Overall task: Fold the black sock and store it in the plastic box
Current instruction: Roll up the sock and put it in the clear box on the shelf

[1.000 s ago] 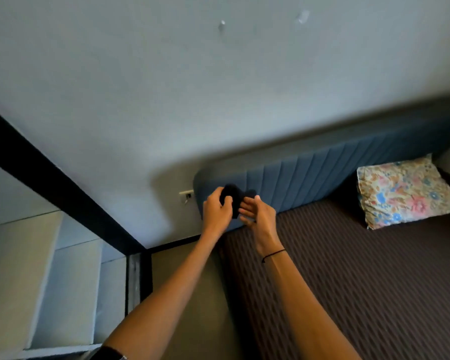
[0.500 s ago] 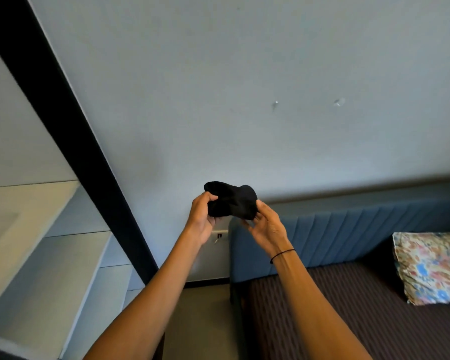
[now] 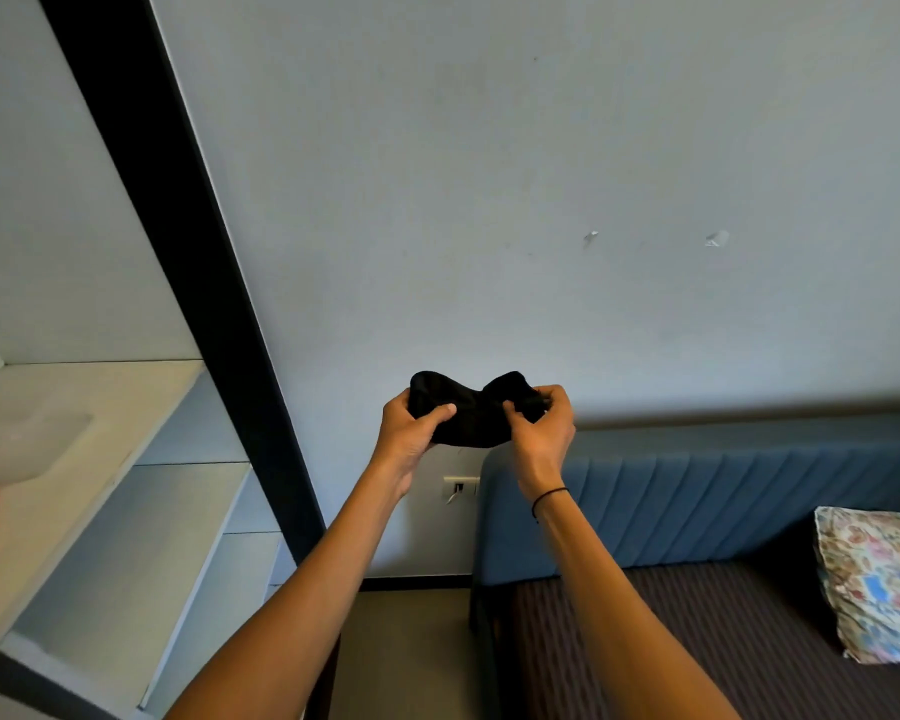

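Since half a second earlier, black sock (image 3: 476, 414) stretched wider above the headboard (image 3: 723, 491), left hand (image 3: 411, 428) and right hand (image 3: 539, 426) pinching its ends; fold wanted edges matched evenly.

The floral pillow (image 3: 876, 584) is cut off at the right edge; a pale blurred shape (image 3: 17, 444), perhaps a box, sits left.

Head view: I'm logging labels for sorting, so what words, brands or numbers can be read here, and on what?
None can be read.
Sock: plain black, no label showing.
Pillow: floral print only.
Wall socket: too small to tell any marking.
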